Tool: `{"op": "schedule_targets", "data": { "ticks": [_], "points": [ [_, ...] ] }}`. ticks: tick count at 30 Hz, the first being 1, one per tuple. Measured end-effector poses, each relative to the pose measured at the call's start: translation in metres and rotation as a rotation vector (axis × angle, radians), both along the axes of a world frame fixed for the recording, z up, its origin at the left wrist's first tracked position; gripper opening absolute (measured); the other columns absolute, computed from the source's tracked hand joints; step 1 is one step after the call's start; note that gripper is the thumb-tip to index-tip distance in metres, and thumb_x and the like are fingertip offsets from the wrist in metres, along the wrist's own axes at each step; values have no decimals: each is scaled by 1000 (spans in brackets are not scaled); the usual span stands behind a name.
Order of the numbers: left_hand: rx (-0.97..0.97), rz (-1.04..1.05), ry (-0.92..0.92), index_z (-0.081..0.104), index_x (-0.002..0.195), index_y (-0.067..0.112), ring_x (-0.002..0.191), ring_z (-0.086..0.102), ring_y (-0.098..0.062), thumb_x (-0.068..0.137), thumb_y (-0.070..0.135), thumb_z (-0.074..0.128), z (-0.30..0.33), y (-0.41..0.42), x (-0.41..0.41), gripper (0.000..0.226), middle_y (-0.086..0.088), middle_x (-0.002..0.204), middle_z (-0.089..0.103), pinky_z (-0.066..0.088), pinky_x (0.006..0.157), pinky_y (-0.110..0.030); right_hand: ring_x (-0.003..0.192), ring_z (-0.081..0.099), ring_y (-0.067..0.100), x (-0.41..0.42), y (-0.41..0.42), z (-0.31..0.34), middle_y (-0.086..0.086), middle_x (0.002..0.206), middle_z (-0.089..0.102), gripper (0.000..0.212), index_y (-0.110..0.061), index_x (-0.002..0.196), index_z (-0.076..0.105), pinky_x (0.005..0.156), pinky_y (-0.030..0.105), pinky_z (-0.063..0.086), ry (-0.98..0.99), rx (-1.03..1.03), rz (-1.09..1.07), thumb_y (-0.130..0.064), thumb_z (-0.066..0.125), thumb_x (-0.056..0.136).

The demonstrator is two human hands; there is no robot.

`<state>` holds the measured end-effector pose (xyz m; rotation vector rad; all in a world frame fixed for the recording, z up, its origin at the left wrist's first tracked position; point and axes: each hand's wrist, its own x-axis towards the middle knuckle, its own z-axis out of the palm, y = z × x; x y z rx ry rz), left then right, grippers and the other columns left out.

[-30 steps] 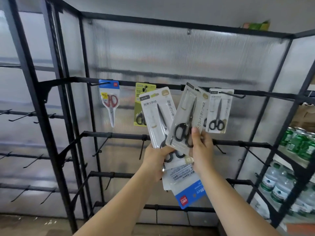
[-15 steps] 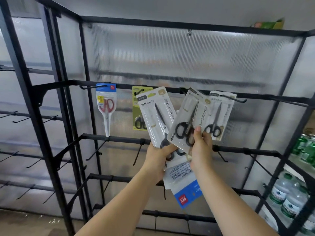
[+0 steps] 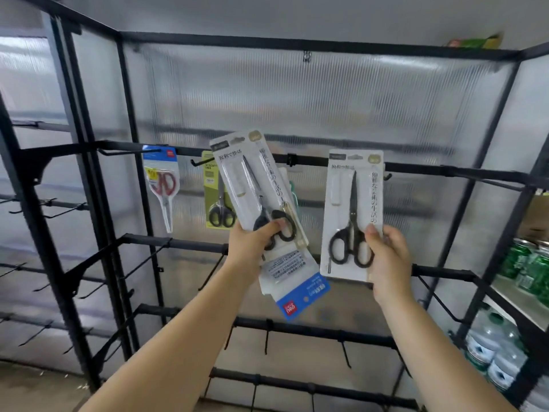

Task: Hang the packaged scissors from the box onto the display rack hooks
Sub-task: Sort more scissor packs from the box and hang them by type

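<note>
Right hand (image 3: 387,257) is gripping a white carded black-handled scissors pack (image 3: 352,212), lining it up under a black rack hook (image 3: 387,176); left hand (image 3: 252,245) is clutching the remaining packs (image 3: 258,188). Next: thread hang-hole onto hook.

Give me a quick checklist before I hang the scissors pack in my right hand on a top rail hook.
1. Right hand grips the single white scissors pack firmly: ok.
2. Pack upright, top edge near the top rail: ok.
3. Hang hole lined up with the small hook: cannot tell, pack hides it.
4. That hook free: cannot tell.
5. Left hand keeps the remaining packs clear: ok.
6. Pack already on a hook: not ok.
</note>
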<state>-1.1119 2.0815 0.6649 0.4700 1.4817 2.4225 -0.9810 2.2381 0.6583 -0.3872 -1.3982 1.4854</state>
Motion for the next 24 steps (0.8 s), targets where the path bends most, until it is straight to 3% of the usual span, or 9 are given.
{"op": "schedule_targets", "data": {
  "ticks": [3, 9, 11, 14, 16, 19, 24],
  "points": [
    [19, 16, -4, 63, 103, 16, 77, 72, -22, 72, 4, 78, 4, 8, 4, 36, -4, 84, 75, 58, 61, -35, 69, 62, -6, 11, 12, -4, -19, 74, 69, 18, -29, 78, 63, 63, 9, 48, -33, 98, 1, -16, 60, 91],
    [56, 28, -22, 62, 102, 18, 70, 72, -20, 70, 4, 78, 2, 19, 9, 38, -2, 79, 75, 56, 54, -31, 65, 58, -11, 27, 16, -10, -21, 70, 67, 13, -29, 86, 60, 60, 4, 44, 18, 212, -41, -16, 60, 90],
    [48, 42, -21, 62, 103, 17, 71, 73, -20, 70, 4, 78, 1, 22, 9, 39, -3, 80, 75, 56, 55, -32, 71, 60, -13, 30, 17, -11, -18, 76, 67, 12, -20, 102, 61, 62, 2, 43, 57, 204, -52, -16, 58, 91],
    [29, 58, -35, 62, 105, 18, 74, 73, -22, 69, 6, 79, 0, 24, 8, 42, -3, 83, 75, 57, 59, -35, 86, 58, -18, 35, 18, -13, -26, 101, 60, 45, -32, 131, 44, 72, 0, 42, 80, 207, -33, -16, 56, 92],
    [20, 77, -44, 62, 106, 19, 77, 72, -23, 69, 7, 80, -1, 25, 7, 42, -4, 85, 75, 58, 60, -36, 96, 55, -19, 36, 19, -15, -24, 114, 56, 50, -40, 131, 37, 80, 1, 41, 86, 236, -7, -13, 55, 92],
    [26, 98, -79, 64, 99, 20, 81, 71, -25, 70, 8, 80, -2, 26, 6, 36, -4, 83, 74, 58, 61, -37, 105, 54, -15, 37, 21, -17, -13, 133, 51, 48, -47, 123, 44, 86, 3, 41, 83, 237, 8, -12, 55, 92],
    [30, 105, -73, 64, 95, 22, 72, 71, -22, 71, 10, 79, -2, 27, 6, 32, -1, 76, 74, 56, 54, -34, 115, 48, -15, 37, 23, -21, -13, 138, 47, 45, -48, 119, 47, 90, 1, 37, 103, 230, 32, -13, 55, 92]
  ]
}}
